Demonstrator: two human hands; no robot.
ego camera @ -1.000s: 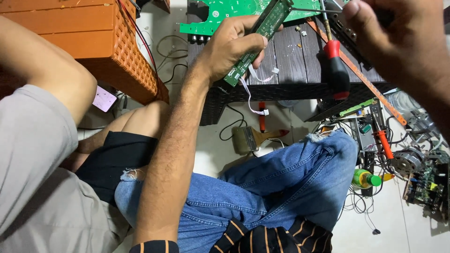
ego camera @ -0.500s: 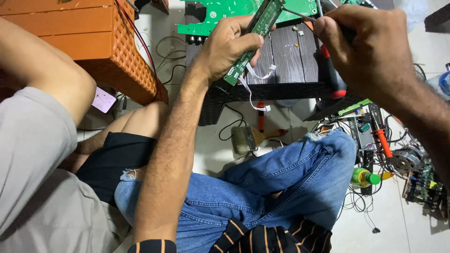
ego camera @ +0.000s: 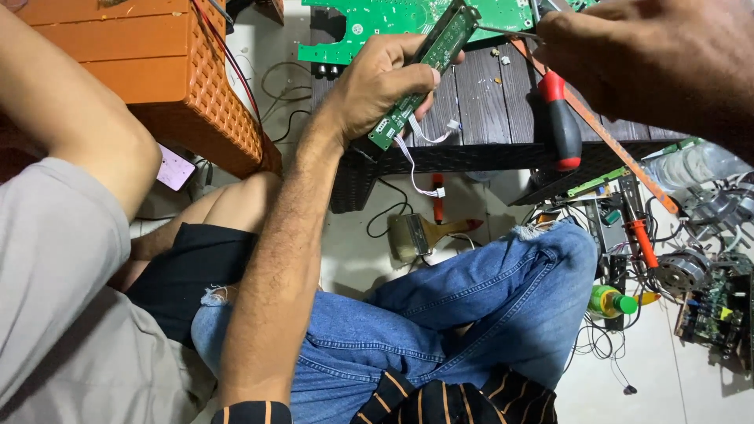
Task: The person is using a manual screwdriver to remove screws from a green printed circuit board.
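Gripping narrow green circuit board (ego camera: 428, 67), left hand (ego camera: 377, 82)

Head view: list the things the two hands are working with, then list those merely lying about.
In hand:
left hand
narrow green circuit board
right hand
thin metal tool

Lying about:
red-handled screwdriver
paintbrush
green bottle
orange crate

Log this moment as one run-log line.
left hand: holds narrow green circuit board | right hand: thin metal tool at board's top | red-handled screwdriver: lying on dark stool
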